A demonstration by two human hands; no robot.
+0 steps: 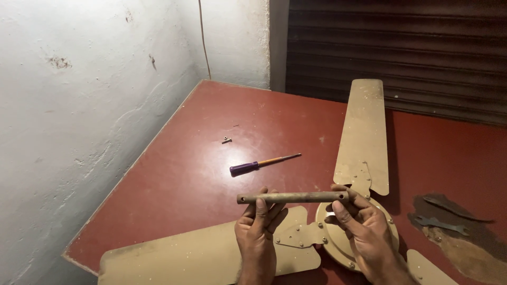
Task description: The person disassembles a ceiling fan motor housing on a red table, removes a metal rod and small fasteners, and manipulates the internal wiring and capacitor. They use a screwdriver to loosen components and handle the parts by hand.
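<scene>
A whitewashed wall was seen along the left, and a red worktop was set against it. On the far left part of the worktop a small bolt had been laid, and just right of it and nearer a screwdriver with a purple handle, both kept apart from the work. At the near edge a tan ceiling fan was laid flat, its blades spread out. Above it a rusty metal rod was held level, gripped from below at its left part by the left hand and at its right end by the right hand, both closed on it, so that it could be looked over. To the far right two flat spanners were left on a worn patch.
</scene>
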